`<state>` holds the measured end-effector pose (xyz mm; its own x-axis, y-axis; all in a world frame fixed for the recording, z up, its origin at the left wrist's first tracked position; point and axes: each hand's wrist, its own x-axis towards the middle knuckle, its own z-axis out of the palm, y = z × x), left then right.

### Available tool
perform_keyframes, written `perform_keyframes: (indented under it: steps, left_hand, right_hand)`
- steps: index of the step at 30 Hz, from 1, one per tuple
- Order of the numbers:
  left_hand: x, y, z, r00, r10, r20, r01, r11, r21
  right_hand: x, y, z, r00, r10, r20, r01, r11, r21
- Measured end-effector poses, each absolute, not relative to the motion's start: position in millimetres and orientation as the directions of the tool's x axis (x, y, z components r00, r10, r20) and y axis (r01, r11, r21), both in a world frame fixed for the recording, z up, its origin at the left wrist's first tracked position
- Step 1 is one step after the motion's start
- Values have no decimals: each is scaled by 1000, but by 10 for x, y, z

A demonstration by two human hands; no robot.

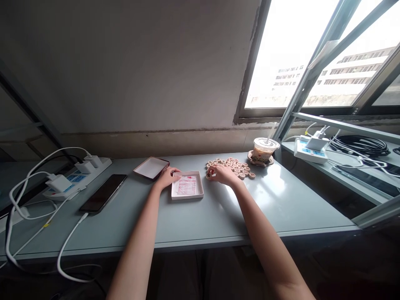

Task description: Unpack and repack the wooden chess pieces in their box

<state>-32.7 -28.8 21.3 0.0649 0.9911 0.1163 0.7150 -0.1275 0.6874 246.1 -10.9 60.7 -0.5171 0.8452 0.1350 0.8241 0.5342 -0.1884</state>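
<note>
A shallow white box sits on the table, with a sheet printed in red lines lying inside. My left hand grips the box at its left rim, thumb and fingers closed over the edge. To the right, round wooden Chinese chess pieces lie close together in one layer. At the near left of that group, my right hand has its fingers closed on a single chess piece. Behind my left hand rests the box lid, white inside with dark outer sides, turned hollow side up.
A lidded iced drink with a straw stands on a coaster at the back right. On the left lie a phone, a power strip and white cables. The wall runs along the table's back; a metal frame rises at right.
</note>
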Motion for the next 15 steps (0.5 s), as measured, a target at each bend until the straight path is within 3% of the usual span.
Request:
perform_keyframes:
  steps: [4, 7, 12, 15]
  left_hand:
    - [-301, -277, 181, 90, 993, 73, 725, -116, 679]
    - [-268, -291, 186, 126, 989, 74, 698, -141, 702]
    - [-195, -331, 254, 158, 986, 55, 559, -135, 818]
    - [-144, -345, 297, 214, 976, 49, 454, -144, 879]
  right_hand:
    - [2475, -125, 635, -495, 862, 113, 839, 507, -194]
    - [2478, -145, 706, -468, 866, 176, 838, 498, -223]
    - [2337, -224, 791, -525, 812, 254, 600, 565, -567]
    - [2161, -278, 724, -599, 761, 249, 513, 603, -611]
